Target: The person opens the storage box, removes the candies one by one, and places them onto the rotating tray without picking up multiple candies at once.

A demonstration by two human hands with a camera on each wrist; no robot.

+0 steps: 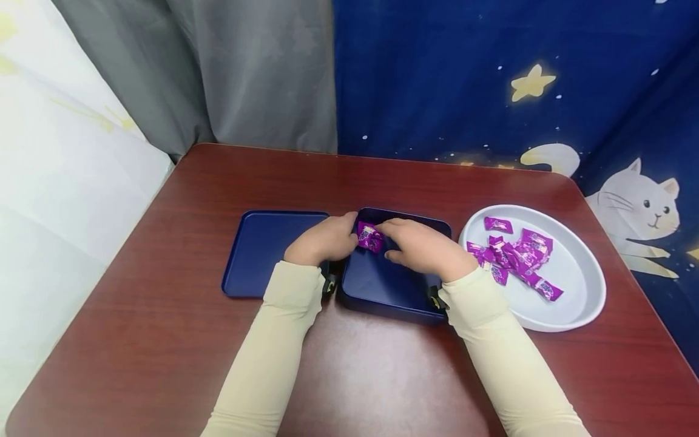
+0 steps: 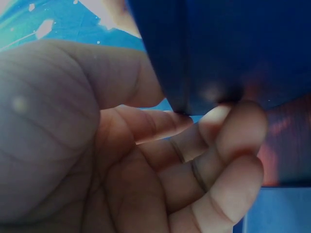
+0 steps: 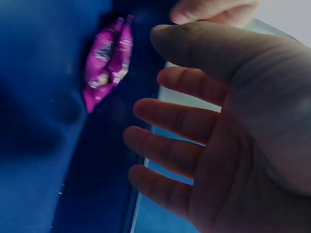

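A dark blue rectangular box (image 1: 388, 282) sits mid-table, uncovered. Two purple-wrapped candies (image 1: 370, 238) lie side by side in its far left corner; the right wrist view shows the same candies (image 3: 108, 63) against the inner wall. My left hand (image 1: 326, 238) holds the box at its left side, and in the left wrist view the thumb is at the wall with fingers (image 2: 240, 128) curled at its lower edge. Over the box is my right hand (image 1: 419, 243), its fingers loosely extended beside the candies and holding nothing.
A flat blue lid (image 1: 256, 258) lies left of the box, partly under my left forearm. To the right stands a white oval dish (image 1: 590, 285) with several purple-wrapped candies (image 1: 519, 255). Curtains (image 1: 262, 73) hang behind the table's far edge.
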